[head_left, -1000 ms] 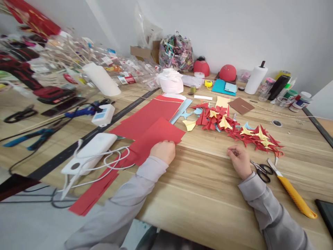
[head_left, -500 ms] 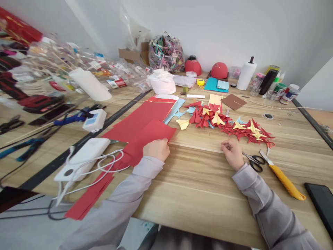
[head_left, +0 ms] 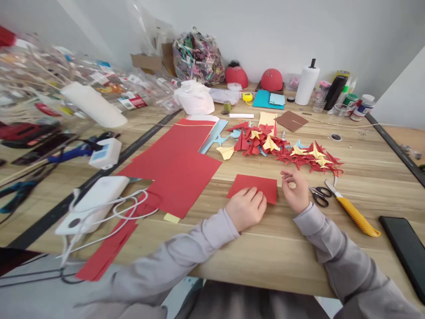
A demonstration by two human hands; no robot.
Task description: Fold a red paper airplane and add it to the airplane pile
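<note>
A small rectangle of red paper [head_left: 254,182] lies before me on the wooden table. My left hand [head_left: 248,208] has its fingers curled over the near edge of this paper and grips it. Just off its right edge, my right hand [head_left: 295,190] is raised with fingers loosely bent and apart, holding nothing. Beyond both hands spreads a heap of folded paper pieces [head_left: 259,141], mostly red, some yellow and blue. To the left lie large red sheets [head_left: 186,177], with a pale yellow paper slip [head_left: 171,218] poking out at their near edge.
Black-handled scissors [head_left: 320,196], a yellow utility knife [head_left: 357,215] and a black phone [head_left: 403,252] lie at the right. A white power bank [head_left: 96,206] with loose cable and red paper strips [head_left: 106,254] are at the left. Bottles and jars stand along the back.
My left hand has moved right, from the large red sheets to in front of me, bringing a small red paper. My right hand's fingers have loosened apart. The view has shifted slightly.
</note>
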